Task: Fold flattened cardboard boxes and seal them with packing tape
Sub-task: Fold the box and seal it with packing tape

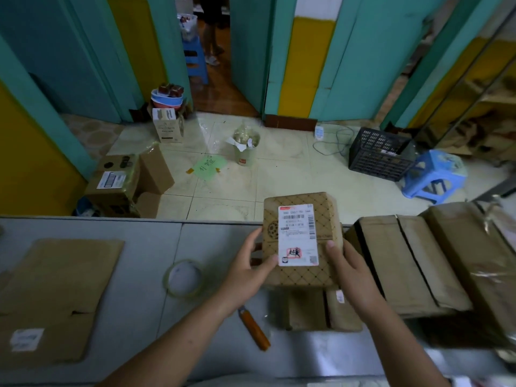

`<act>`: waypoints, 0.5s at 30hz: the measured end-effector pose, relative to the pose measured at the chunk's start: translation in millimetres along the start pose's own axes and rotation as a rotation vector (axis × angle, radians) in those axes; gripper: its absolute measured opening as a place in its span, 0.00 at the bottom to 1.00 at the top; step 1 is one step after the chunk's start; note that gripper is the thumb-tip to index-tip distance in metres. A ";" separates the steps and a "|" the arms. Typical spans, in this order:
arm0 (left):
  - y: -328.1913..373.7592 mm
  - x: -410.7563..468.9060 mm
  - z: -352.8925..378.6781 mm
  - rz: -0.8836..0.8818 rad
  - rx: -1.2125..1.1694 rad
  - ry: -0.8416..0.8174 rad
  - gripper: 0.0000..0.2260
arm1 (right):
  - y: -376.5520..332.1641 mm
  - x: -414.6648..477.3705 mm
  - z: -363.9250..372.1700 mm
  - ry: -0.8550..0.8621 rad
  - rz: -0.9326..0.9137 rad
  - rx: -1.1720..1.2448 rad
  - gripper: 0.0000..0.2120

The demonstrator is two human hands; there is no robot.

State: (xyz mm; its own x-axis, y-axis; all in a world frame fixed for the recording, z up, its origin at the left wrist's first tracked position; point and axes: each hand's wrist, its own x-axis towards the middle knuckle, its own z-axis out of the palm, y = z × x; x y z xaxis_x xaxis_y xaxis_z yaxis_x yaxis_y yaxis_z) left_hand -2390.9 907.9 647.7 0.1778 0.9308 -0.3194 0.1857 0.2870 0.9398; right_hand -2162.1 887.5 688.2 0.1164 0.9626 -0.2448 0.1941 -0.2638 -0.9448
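Both hands are clamped on the small patterned cardboard box (303, 275): left hand (250, 265) on its left edge, right hand (347, 265) on the right, thumbs on the front by the shipping label (298, 236). The box is held up above the grey table (139, 233). The clear tape roll (184, 294) and orange-handled cutter (254, 329) lie to its left, flattened cardboard (55, 297) further left, strapped bundle of flat boxes (405, 263) on the right
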 end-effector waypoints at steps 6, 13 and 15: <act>1.9 -2.8 44.5 0.091 0.120 -0.092 0.34 | 16.6 -7.4 -36.9 0.121 -0.017 -0.291 0.11; -20.1 -7.2 70.3 0.079 0.168 -0.154 0.34 | 28.2 -9.2 -31.7 0.140 0.040 -0.759 0.19; -25.8 -7.3 74.7 0.081 0.187 -0.145 0.37 | 30.9 -9.7 -26.1 0.121 0.009 -0.791 0.27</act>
State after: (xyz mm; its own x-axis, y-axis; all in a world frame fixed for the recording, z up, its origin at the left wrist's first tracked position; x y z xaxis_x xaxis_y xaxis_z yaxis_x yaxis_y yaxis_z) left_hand -2324.8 876.8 616.7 0.3341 0.9029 -0.2706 0.3380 0.1532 0.9286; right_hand -2131.8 868.4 667.1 0.2170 0.9588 -0.1833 0.8206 -0.2809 -0.4978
